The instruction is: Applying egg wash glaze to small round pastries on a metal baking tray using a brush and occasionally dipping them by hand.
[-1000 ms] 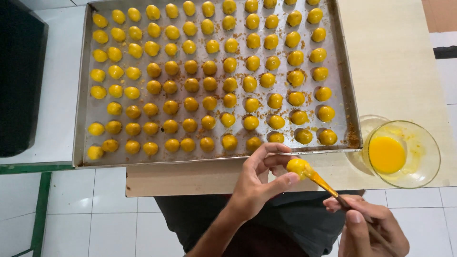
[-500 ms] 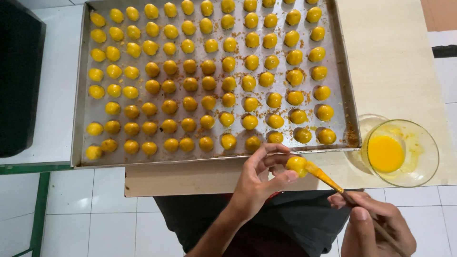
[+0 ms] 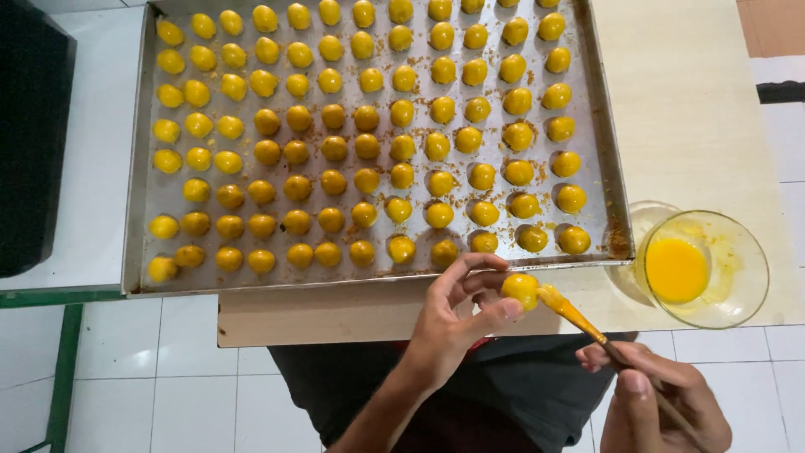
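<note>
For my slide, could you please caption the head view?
Left hand holds a yellow ball; right hand brushes it beside the tray.

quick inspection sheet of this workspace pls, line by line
surface: pale wooden table top carries the tray and bowl
job's things: small round yellow pastry ball touched by a thin brush with a yellow-coated tip; clear glass bowl of yellow liquid; large metal baking tray with rows of yellow and golden balls
clutter: brown crumbs on the tray
grippers: left hand pinches the ball; right hand holds the brush handle
cables: nothing seen
surroundings: white tiled floor, green frame leg, black object at left
</note>
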